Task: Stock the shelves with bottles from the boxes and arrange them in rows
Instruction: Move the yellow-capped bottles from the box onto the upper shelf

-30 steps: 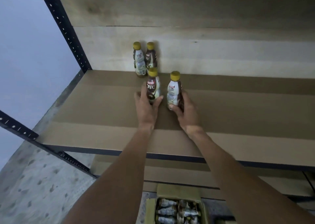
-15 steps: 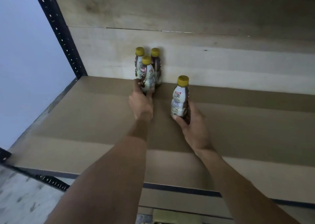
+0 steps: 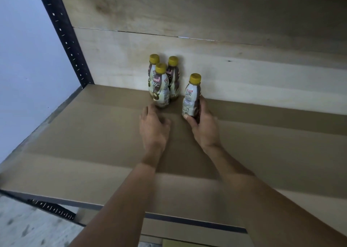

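On the shelf (image 3: 93, 134), lined with flat brown cardboard sheets in overlapping bands, matte and smooth, 4 bottles in all. 3 stand upright in a tight cluster at the rear: back-left bottle (image 3: 154, 61) and back-right bottle (image 3: 173, 77) against the back panel (image 3: 244, 68), front bottle (image 3: 159, 90) just ahead, partly covering both. All are the same kind: small waisted plastic, round yellow screw cap, glossy brown-and-white wrap label with "8°C" print.

The 4th bottle (image 3: 190, 100) is upright to the right of the cluster, apart from it, base at or near the cardboard. The right grip (image 3: 204, 128) is grasping it low on the body, thumb on the label front, fingers wrapped round the far side.

The left grip (image 3: 154, 128) is released, holds nothing, fingers loosely bent, blurred, fingertips just beside the front bottle's base; cannot tell if touching.

The back panel is pale bare wood, 2 boards with a seam, grain and a dark knot mark. A black perforated metal upright (image 3: 63, 36) stands at the rear-left corner, with a pale wall (image 3: 24, 77) beyond. A dark front rail (image 3: 187, 221) edges the shelf. Speckled grey floor (image 3: 28, 228) shows lower left. Both bare forearms cross the front half of the shelf.
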